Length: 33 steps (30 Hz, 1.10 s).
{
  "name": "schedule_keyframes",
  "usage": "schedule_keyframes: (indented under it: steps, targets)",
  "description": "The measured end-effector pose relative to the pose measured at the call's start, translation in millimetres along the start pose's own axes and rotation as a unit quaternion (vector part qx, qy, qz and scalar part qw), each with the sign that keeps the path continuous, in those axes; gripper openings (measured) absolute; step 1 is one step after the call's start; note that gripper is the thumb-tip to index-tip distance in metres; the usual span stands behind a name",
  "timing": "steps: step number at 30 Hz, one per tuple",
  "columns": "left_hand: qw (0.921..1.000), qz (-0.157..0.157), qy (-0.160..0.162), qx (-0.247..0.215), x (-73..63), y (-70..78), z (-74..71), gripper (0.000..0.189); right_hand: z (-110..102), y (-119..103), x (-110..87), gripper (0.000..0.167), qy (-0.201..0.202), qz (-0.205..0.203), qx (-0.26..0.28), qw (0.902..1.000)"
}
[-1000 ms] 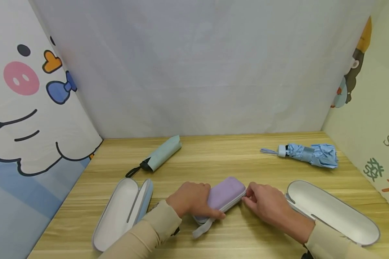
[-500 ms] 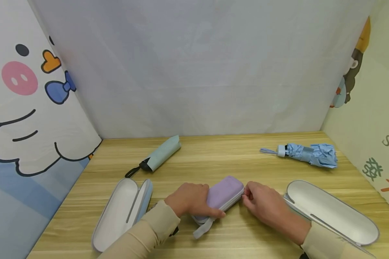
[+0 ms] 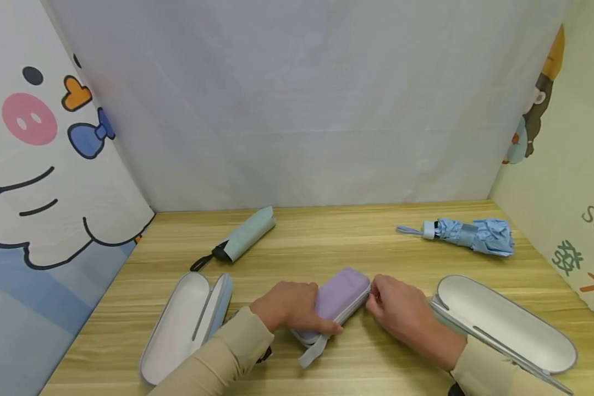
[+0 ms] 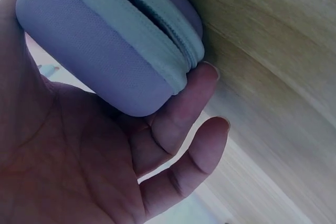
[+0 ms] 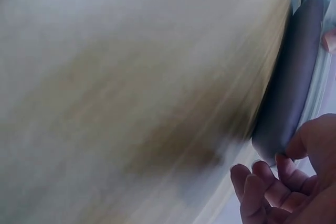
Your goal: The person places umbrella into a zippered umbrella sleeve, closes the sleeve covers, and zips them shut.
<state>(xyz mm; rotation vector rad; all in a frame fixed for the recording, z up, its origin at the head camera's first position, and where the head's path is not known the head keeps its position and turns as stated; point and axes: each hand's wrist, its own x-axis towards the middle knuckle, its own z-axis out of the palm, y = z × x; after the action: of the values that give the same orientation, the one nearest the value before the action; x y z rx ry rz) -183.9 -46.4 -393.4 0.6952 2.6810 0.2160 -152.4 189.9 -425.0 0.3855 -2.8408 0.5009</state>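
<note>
On the worktop, at left, a white-lined case is being partly covered by a sleeve. A purple case is being held on the worktop by the left hand, its grip being wrapped over the near half with the thumb along the zip side. The long axis is being angled diagonally, the strap end being pointed near left and the other end far right. There, the zip corner is being pinched between thumb and forefinger by the right hand; the exact spot is being hidden. Further right, a second white-lined case is being overlapped by the right forearm. In the left wrist view, fingers under the near end, beside pale zip bands, are being shown, and in the right wrist view the other curled fingers; both are being hidden from the head view.
</note>
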Motion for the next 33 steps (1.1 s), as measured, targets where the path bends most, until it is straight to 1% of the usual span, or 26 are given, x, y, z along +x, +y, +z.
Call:
schedule_keyframes:
  steps: [3, 7, 10, 13, 15, 18, 21, 23, 27, 30, 33]
  targets:
    - [1.0, -0.001, -0.002, 0.0, -1.1, -0.6, -0.4, 0.07, -1, 1, 1.4, 0.023, -0.002, -0.009, -0.012, 0.9999]
    - [0.9999, 0.001, -0.005, 0.011, -2.3, 0.3, -2.3, 0.07, -7, 5, 2.2, 0.024, -0.027, -0.025, -0.017, 0.9992]
    - [0.9994, 0.006, -0.01, 0.032, -3.2, 0.6, -4.8, 0.07, -15, 8, 1.9, 0.022, -0.057, -0.033, -0.017, 0.9977]
    - [0.9977, 0.015, -0.013, 0.064, -3.7, -0.2, -7.3, 0.074, -21, 11, 1.6, 0.019, -0.085, -0.042, -0.018, 0.9954]
    - [0.9962, 0.023, -0.013, 0.083, -3.8, -1.3, -8.3, 0.079, -22, 13, 1.7, 0.019, -0.098, -0.052, -0.016, 0.9937]
    - [0.9949, 0.032, -0.009, 0.095, -3.8, -3.1, -9.6, 0.079, -22, 16, 2.0, 0.021, -0.108, -0.072, -0.01, 0.9914]
    - [0.994, 0.049, -0.004, 0.098, -3.3, -4.5, -11.0, 0.077, -22, 19, 2.0, 0.023, -0.113, -0.089, -0.005, 0.9897]
    - [0.9924, 0.066, 0.0, 0.104, -3.2, -5.2, -11.8, 0.077, -21, 20, 1.8, 0.024, -0.117, -0.098, -0.006, 0.9882]
    - [0.987, 0.106, 0.01, 0.121, -2.4, -7.5, -12.3, 0.076, -21, 21, 1.1, 0.024, -0.136, -0.124, -0.003, 0.9828]
    - [0.9831, 0.126, 0.018, 0.131, -1.8, -9.1, -13.3, 0.077, -21, 18, 0.2, 0.024, -0.149, -0.148, 0.007, 0.9778]
    - [0.9792, 0.143, 0.027, 0.141, -1.7, -9.6, -14.8, 0.08, -19, 14, -1.0, 0.023, -0.16, -0.161, 0.014, 0.9738]
